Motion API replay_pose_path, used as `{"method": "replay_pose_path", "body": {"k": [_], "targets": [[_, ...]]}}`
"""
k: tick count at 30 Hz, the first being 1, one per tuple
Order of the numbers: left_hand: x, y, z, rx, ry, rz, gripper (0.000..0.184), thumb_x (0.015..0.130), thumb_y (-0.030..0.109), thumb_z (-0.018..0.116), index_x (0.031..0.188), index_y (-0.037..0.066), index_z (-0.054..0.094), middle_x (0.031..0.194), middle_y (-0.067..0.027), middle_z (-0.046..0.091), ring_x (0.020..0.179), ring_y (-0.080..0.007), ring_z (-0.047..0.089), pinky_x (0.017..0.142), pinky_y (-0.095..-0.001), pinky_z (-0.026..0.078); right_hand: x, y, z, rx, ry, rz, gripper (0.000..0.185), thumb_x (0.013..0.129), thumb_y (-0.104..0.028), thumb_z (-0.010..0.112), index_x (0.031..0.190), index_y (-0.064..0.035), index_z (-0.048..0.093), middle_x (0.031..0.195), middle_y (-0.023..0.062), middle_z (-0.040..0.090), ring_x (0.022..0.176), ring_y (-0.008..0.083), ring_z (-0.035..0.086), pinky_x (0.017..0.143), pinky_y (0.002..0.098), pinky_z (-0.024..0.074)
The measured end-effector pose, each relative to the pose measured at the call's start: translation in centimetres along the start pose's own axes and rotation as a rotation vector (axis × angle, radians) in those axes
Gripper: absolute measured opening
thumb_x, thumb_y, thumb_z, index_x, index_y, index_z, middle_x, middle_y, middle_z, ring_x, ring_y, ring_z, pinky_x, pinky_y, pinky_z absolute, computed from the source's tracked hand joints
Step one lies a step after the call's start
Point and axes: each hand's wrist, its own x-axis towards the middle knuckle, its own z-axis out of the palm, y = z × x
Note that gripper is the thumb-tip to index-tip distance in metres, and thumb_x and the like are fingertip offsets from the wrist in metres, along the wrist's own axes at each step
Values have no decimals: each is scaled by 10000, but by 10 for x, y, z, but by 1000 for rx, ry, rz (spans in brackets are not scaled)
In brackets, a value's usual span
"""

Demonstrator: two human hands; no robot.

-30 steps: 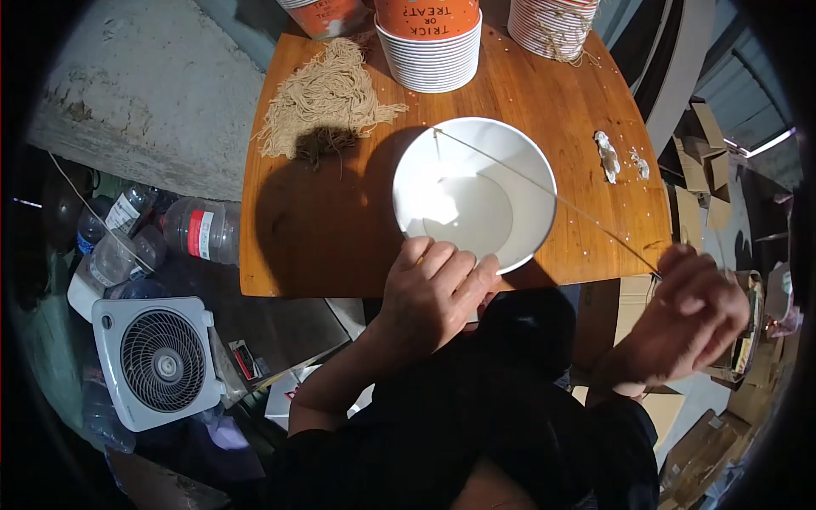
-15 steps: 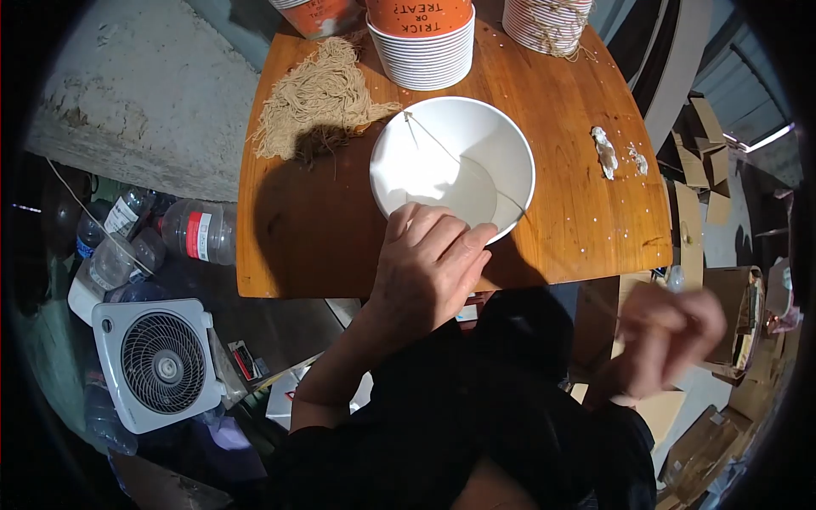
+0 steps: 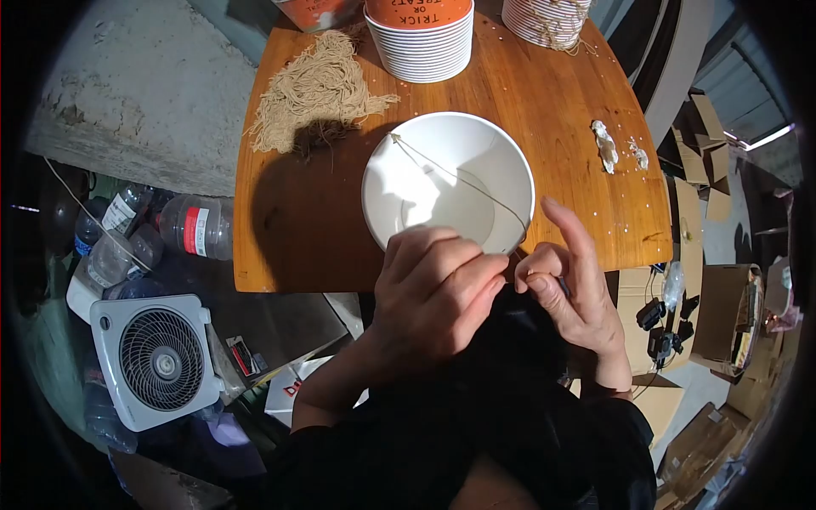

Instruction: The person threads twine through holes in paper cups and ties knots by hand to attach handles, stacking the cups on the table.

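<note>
A white paper bucket [image 3: 501, 153] stands at the near edge of the wooden table, its open top facing me. My left hand [image 3: 438, 289] has its fingers wrapped over the bucket's near rim. A thin string [image 3: 459, 177] is knotted at the far left of the rim and crosses the opening to the right side. Just right of the bucket is my right hand [image 3: 574, 285], with thumb and middle fingers curled near the string's end and the index finger raised. Whether it pinches the string is too small to tell.
Beige strings [image 3: 319, 93] lie in a heap on the table [image 3: 544, 110]. Behind are stacked orange-and-white buckets [image 3: 421, 47] and a string-wrapped stack [image 3: 544, 21]. White scraps [image 3: 605, 146] lie at right. A fan [image 3: 161, 361] and plastic bottles [image 3: 200, 228] are at left.
My right hand has come in from the far right to the bucket's right side. The string, earlier pulled taut to the right, now lies over the opening. The bucket has shifted slightly left.
</note>
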Motion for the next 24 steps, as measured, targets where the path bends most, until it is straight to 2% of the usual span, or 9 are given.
{"method": "replay_pose_path", "body": {"k": [5,7,8,12,15,19,21,22,24], "targets": [[0,-3,9,-36,-69,-57,284,759,6,783,1037,62,754,1010,-45,655,955,-245,611,860,-376,531,7,-3,0,115,9,96,649,1048,-134,605,1565,33,250,822,78,651,820,174,651,795,308,522],[2,0,9,7,-103,-18,305,760,33,800,1060,79,771,1011,-18,655,954,-224,612,855,-352,526,9,-3,1,180,-18,94,642,1049,-137,606,1561,31,258,830,74,658,833,165,648,801,305,520],[5,2,6,-21,-156,-23,374,721,39,830,1087,95,779,1008,11,658,959,-202,609,844,-327,521,11,-5,0,212,-51,125,639,1049,-142,606,1558,32,261,835,72,664,838,160,645,805,300,514],[0,-6,9,-61,-95,17,428,675,18,855,1088,105,781,989,31,660,941,-192,612,837,-317,516,15,-9,-3,378,-136,188,631,1048,-148,607,1549,36,270,847,74,679,833,150,633,807,285,496],[1,-7,8,-108,-52,62,420,641,-2,872,1036,102,774,976,21,665,909,-192,621,836,-318,513,17,-7,-7,416,-189,187,620,1047,-140,605,1543,41,279,849,77,684,820,151,628,803,276,486],[7,-4,8,-120,-55,28,268,702,17,845,931,78,720,951,-24,655,876,-222,631,820,-356,503,13,-5,-7,455,-177,157,563,1043,-114,608,1510,33,331,863,75,688,827,148,632,796,275,489],[8,-3,8,-103,-65,30,226,727,21,829,904,70,697,943,-40,650,871,-237,632,815,-372,499,9,-7,-7,299,-62,178,397,1017,-96,649,1371,15,507,872,63,691,819,146,637,760,282,498],[8,-3,8,-85,-63,25,201,747,22,809,904,67,691,940,-50,646,869,-250,630,815,-384,495,9,-7,-7,299,-60,178,397,1017,-96,649,1371,15,507,872,63,691,819,146,637,760,282,498],[7,-4,9,-54,-58,28,164,784,33,771,918,63,681,942,-67,641,863,-275,625,836,-406,483,7,-4,-5,-8,54,68,204,972,-91,710,1146,-4,649,873,55,690,769,155,627,707,294,499]]}}
